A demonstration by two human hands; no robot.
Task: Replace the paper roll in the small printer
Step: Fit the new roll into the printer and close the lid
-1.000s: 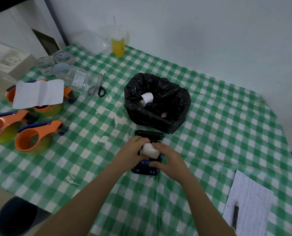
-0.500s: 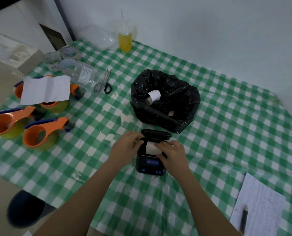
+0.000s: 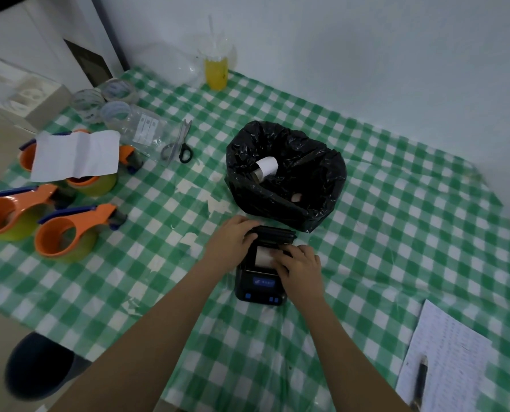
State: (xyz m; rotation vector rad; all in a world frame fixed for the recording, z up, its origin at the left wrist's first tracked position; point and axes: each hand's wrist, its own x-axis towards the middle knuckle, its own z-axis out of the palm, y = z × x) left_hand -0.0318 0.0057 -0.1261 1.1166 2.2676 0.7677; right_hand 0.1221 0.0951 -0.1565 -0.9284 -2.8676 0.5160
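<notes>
The small black printer point(image 3: 259, 288) lies on the green checked tablecloth with its lid point(image 3: 273, 233) flipped open at the far end. A white paper roll point(image 3: 262, 257) sits in the open compartment. My left hand point(image 3: 233, 242) rests on the printer's left side, its fingers touching the lid's edge. My right hand point(image 3: 299, 264) lies over the right part of the compartment, fingers on the roll. Behind the printer a black bag-lined bin point(image 3: 286, 176) holds another white roll point(image 3: 266, 168).
Three orange tape dispensers point(image 3: 66, 233) and a white sheet point(image 3: 75, 154) lie at the left, with scissors point(image 3: 179, 148), clear tape rolls point(image 3: 115, 110) and a yellow drink cup point(image 3: 216, 69) further back. A written page with a pen point(image 3: 420, 379) sits at the lower right.
The roll went from being held above the printer down into the compartment. Both hands lowered onto the printer, and the view shifted slightly.
</notes>
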